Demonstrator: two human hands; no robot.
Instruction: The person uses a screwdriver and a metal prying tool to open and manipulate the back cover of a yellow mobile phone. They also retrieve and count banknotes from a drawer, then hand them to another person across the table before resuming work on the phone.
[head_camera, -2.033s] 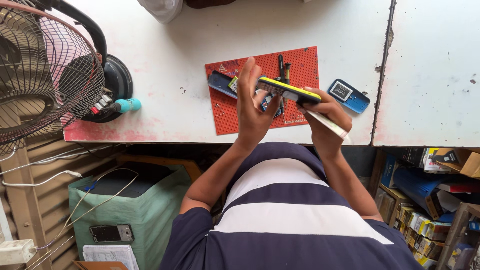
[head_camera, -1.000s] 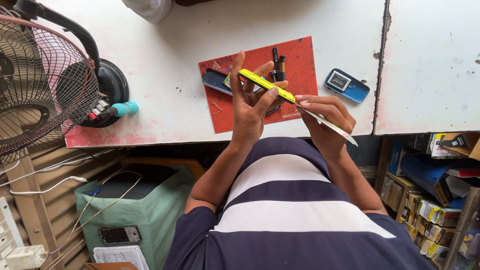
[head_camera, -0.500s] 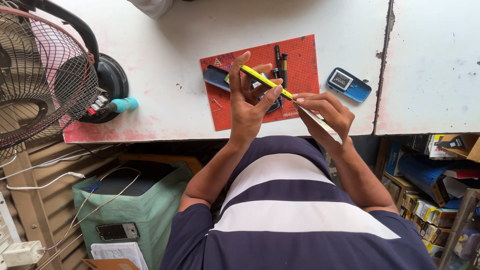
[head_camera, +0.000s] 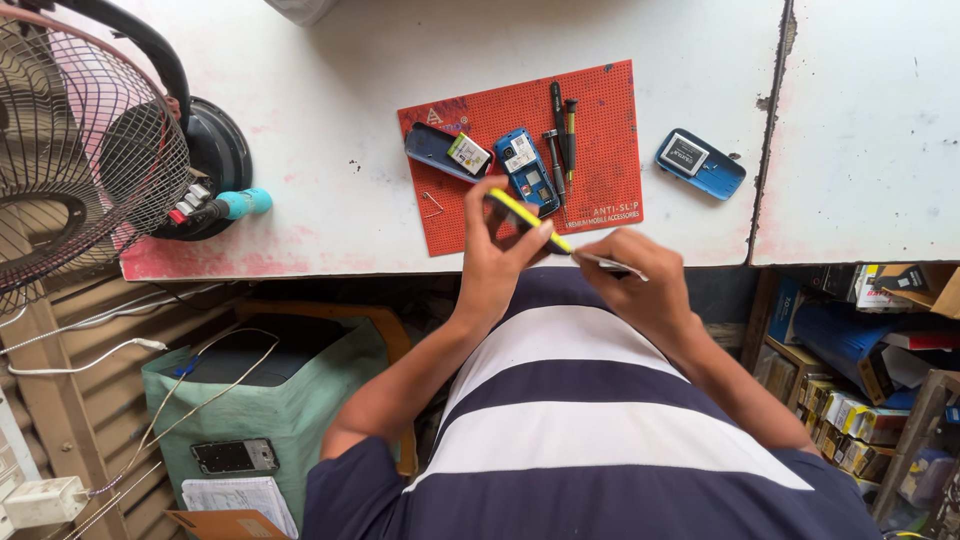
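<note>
This is a small phone-repair workshop: a worn white workbench (head_camera: 330, 90) bears a red anti-slip mat (head_camera: 600, 150) with opened phones (head_camera: 527, 170) and screwdrivers (head_camera: 560, 135), a fan (head_camera: 80, 160) stands far left, and boxed stock (head_camera: 850, 420) fills shelves at right.

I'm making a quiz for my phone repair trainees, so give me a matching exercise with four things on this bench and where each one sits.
Things:
1. yellow-edged phone
2. blue opened phone
3. blue phone with a white label
4. round black fan base

Places:
A. on the bare white table, right of the red mat
B. held in the left hand
C. far left of the table
D. lying on the red mat

Pairs: 1-B, 2-D, 3-A, 4-C
</note>
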